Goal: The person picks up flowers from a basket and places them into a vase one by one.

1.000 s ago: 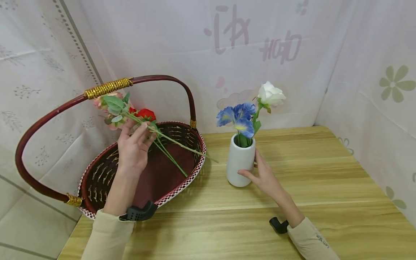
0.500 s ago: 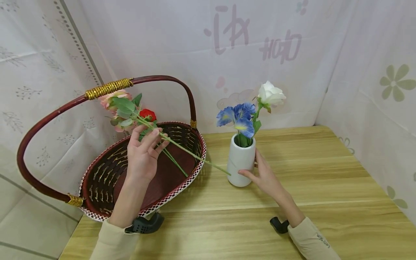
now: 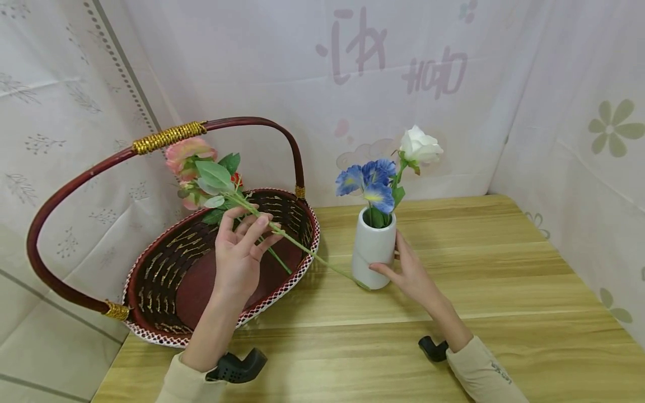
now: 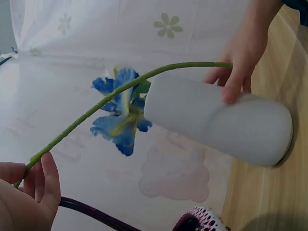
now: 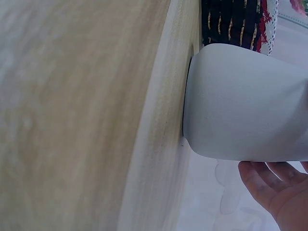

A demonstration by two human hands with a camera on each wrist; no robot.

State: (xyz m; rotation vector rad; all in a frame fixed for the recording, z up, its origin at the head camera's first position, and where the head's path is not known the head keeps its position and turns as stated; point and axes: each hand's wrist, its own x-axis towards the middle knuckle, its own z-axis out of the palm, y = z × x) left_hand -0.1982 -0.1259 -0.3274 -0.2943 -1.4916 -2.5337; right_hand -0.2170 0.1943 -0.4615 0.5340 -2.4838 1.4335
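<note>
My left hand pinches the green stem of a pink artificial flower over the basket. Its blooms and leaves point up and left, and the long stem slants down to the right, its tip in front of the vase's lower part in the head view. On the table stands a white vase, upright, holding a blue iris and a white rose. My right hand holds the vase's right side, thumb at the front and fingers behind. In the left wrist view the stem arches across the vase.
A dark red wicker basket with a tall gold-wrapped handle stands on the left of the wooden table. A red flower, mostly hidden, leans in it. A printed curtain hangs behind.
My left hand has moved right and toward me with the pink flower, bringing the stem's tip from the basket's right rim to the vase's front. My right hand and the vase have stayed put.
</note>
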